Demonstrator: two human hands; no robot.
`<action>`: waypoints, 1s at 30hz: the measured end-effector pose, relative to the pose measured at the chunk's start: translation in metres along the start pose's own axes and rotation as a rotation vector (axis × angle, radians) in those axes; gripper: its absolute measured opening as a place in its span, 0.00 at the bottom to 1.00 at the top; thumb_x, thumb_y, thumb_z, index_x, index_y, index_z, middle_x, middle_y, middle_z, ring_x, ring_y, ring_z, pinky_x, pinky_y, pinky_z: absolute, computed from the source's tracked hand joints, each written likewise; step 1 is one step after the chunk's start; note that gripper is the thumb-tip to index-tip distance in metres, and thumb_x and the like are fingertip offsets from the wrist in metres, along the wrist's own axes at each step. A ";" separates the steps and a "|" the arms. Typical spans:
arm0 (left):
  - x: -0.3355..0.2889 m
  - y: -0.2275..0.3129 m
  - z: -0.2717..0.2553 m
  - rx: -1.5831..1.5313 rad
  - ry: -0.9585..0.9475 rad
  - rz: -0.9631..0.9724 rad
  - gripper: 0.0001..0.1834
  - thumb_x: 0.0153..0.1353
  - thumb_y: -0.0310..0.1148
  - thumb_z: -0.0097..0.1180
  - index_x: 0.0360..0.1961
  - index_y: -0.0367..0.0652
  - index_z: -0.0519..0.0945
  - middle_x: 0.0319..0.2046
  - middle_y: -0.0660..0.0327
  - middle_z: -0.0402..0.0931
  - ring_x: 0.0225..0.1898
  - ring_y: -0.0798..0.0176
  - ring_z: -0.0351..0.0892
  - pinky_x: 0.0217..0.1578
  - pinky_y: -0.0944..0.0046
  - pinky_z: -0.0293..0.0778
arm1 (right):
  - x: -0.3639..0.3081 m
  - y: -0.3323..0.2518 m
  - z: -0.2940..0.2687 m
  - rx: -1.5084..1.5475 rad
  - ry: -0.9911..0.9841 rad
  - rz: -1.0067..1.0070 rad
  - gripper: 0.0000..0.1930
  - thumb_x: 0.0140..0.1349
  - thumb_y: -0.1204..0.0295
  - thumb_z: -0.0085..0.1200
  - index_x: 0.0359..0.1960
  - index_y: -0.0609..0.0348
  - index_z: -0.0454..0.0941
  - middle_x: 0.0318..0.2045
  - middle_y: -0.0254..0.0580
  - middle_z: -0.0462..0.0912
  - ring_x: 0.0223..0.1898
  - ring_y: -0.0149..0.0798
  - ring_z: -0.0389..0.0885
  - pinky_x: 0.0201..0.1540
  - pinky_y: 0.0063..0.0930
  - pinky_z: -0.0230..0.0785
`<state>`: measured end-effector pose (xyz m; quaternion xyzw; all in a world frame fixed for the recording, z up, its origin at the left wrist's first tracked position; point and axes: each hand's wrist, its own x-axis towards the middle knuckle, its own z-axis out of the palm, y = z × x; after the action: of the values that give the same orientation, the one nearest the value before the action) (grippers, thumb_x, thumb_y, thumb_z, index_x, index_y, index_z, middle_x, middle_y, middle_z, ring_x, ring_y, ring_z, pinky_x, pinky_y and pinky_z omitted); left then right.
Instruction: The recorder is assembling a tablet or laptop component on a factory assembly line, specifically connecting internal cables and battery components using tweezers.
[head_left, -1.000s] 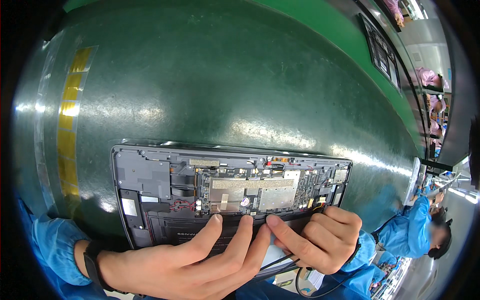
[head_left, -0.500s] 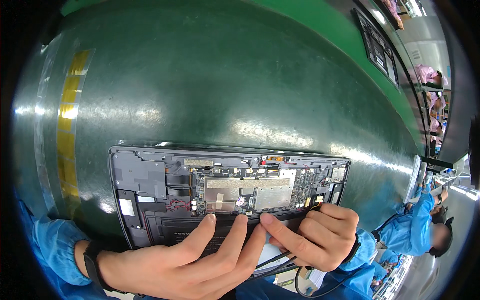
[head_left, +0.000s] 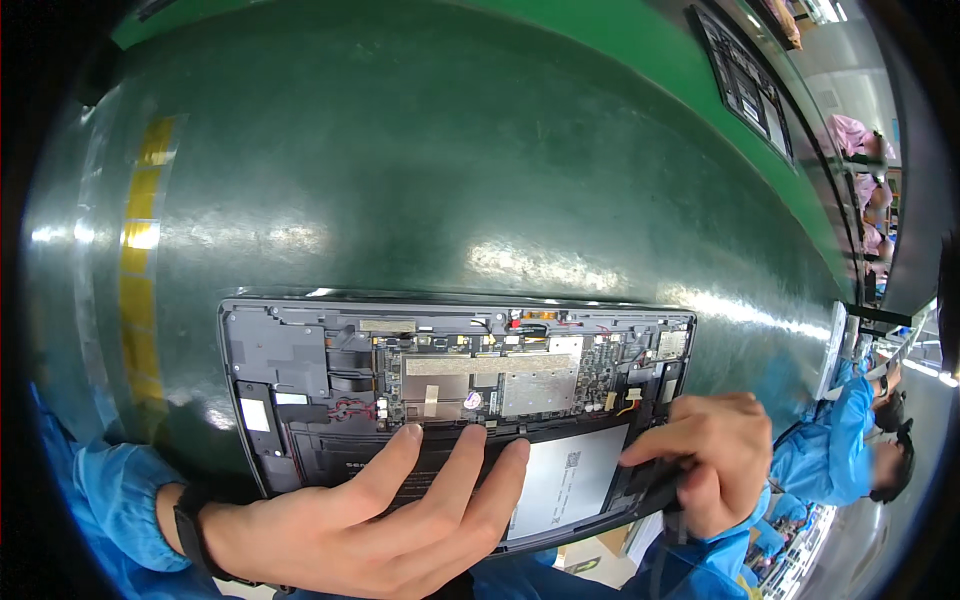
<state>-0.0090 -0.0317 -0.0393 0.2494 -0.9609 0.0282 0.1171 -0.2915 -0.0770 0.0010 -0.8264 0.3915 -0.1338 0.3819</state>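
Note:
An opened flat electronic device, tablet- or laptop-like with a dark grey casing (head_left: 275, 350), lies in front of me, its circuit board (head_left: 540, 385) bare. My left hand (head_left: 390, 520) is open and spread across the lower part, fingertips resting along the upper edge of the black battery (head_left: 420, 482). To the right of those fingers shows a silver-white panel (head_left: 570, 480). My right hand (head_left: 715, 455) is over the device's right side, index finger stretched toward the panel's right edge, thumb apart and other fingers curled. I see nothing held in it.
The device sits on a green work surface (head_left: 400, 170). Yellow tape (head_left: 140, 260) runs down its left side. Another opened device (head_left: 745, 90) lies at the far right. People in blue (head_left: 840, 430) and pink (head_left: 850, 135) clothing are beyond the right edge.
My right hand has moved right, off the board's lower edge, uncovering the silver-white panel. The black cord by it has mostly gone from view. My left hand has barely moved.

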 end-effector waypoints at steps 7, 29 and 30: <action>0.002 0.001 -0.001 -0.022 -0.019 -0.008 0.19 0.65 0.46 0.48 0.47 0.53 0.86 0.55 0.67 0.79 0.52 0.61 0.78 0.52 0.56 0.72 | -0.001 -0.006 -0.007 0.280 -0.055 0.482 0.11 0.57 0.72 0.69 0.39 0.64 0.85 0.29 0.48 0.87 0.27 0.43 0.88 0.30 0.27 0.76; -0.003 -0.001 0.006 -0.031 0.034 0.010 0.18 0.63 0.45 0.51 0.46 0.52 0.86 0.54 0.66 0.78 0.52 0.60 0.78 0.51 0.58 0.73 | 0.020 -0.008 0.005 0.183 -0.024 0.426 0.06 0.58 0.76 0.66 0.34 0.66 0.85 0.25 0.49 0.86 0.25 0.43 0.87 0.29 0.27 0.76; -0.003 0.000 0.006 -0.032 0.031 0.011 0.18 0.63 0.45 0.51 0.46 0.52 0.86 0.54 0.66 0.78 0.52 0.60 0.78 0.51 0.58 0.73 | 0.018 -0.009 0.005 0.185 -0.024 0.424 0.06 0.58 0.76 0.66 0.34 0.66 0.85 0.25 0.49 0.86 0.25 0.43 0.87 0.29 0.27 0.76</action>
<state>-0.0076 -0.0304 -0.0460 0.2420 -0.9605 0.0172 0.1360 -0.2719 -0.0843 0.0023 -0.6885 0.5378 -0.0759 0.4805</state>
